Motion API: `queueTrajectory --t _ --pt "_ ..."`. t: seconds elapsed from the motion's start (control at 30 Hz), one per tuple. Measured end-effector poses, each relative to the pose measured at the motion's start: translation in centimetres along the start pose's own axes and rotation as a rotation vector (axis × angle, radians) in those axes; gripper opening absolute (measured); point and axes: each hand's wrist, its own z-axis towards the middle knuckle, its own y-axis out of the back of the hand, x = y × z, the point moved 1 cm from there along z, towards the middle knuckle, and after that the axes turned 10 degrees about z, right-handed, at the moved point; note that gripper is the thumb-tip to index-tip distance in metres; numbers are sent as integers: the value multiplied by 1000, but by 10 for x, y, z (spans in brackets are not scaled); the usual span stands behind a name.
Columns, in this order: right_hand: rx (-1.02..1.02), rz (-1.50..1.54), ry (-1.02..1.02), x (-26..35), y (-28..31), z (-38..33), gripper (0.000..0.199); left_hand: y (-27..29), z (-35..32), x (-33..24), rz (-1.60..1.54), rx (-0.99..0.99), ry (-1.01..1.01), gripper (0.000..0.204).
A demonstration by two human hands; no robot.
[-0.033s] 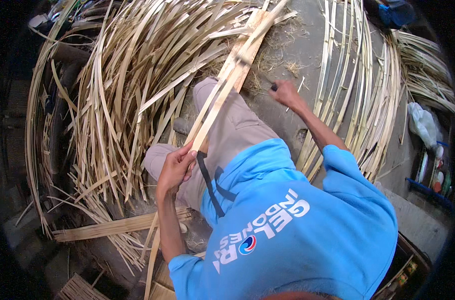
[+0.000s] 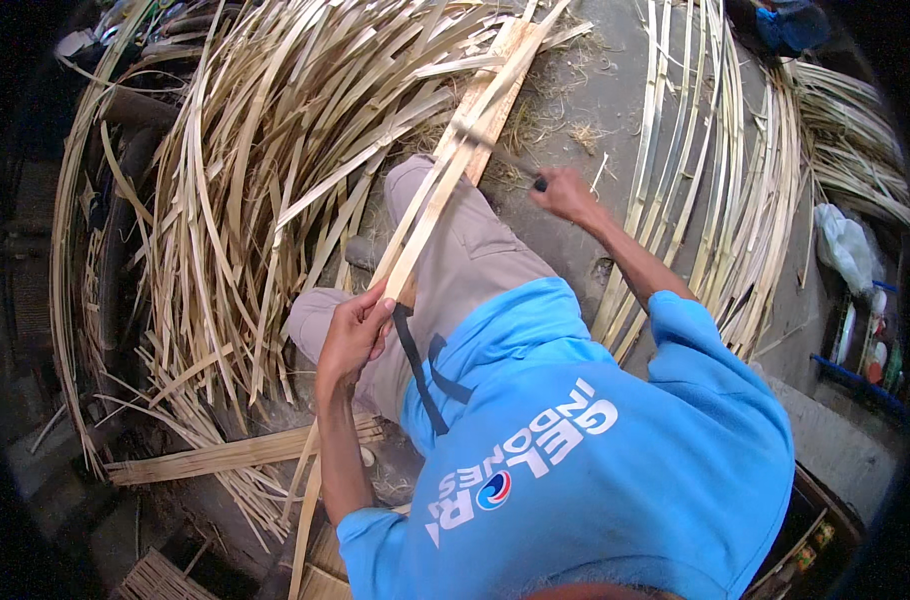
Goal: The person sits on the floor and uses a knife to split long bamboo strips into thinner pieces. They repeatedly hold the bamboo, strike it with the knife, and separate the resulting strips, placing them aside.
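Two hands work one bamboo strip (image 2: 445, 190): the left hand (image 2: 353, 335) clamps its near end, the right hand (image 2: 565, 192) grips a knife handle (image 2: 541, 183) beside it. If the blade slips along the grain, it could run toward the left fingers, or the strip could split unevenly.

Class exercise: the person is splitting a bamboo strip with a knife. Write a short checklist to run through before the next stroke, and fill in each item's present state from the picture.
1. Left hand grips the near end of the bamboo strip: ok.
2. Right hand closed on the dark knife handle: ok.
3. Blade seated in the strip: cannot tell, the blade is too small to make out.
4. Left hand well away from the cutting point: ok, it is at the opposite end of the strip.
5. Strip supported over the knee: ok, it lies across the beige trouser leg.
6. Path beyond the knife free of loose strips: not ok, piles crowd both sides.
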Motion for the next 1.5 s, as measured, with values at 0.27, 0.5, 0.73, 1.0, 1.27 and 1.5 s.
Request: queueTrajectory --t 0.27,0.5,0.73,1.0,1.27,1.5 --pt "-199 61 -298 -83 -20 32 42 11 -29 -9 107 -16 72 49" --pt "-199 327 -658 -100 -37 33 59 -28 3 -42 409 -168 -162 46" --pt "-174 28 -654 -126 -87 1 71 -59 14 -101 797 -456 -357 40" --pt "-196 1342 -446 -23 -30 88 68 28 -31 -38 645 -268 -81 39" --pt "-189 1451 -446 10 -57 137 26 55 -36 92 643 -280 16 48" --pt "-176 1516 -397 25 -48 158 25 3 56 65 813 -691 -423 68"
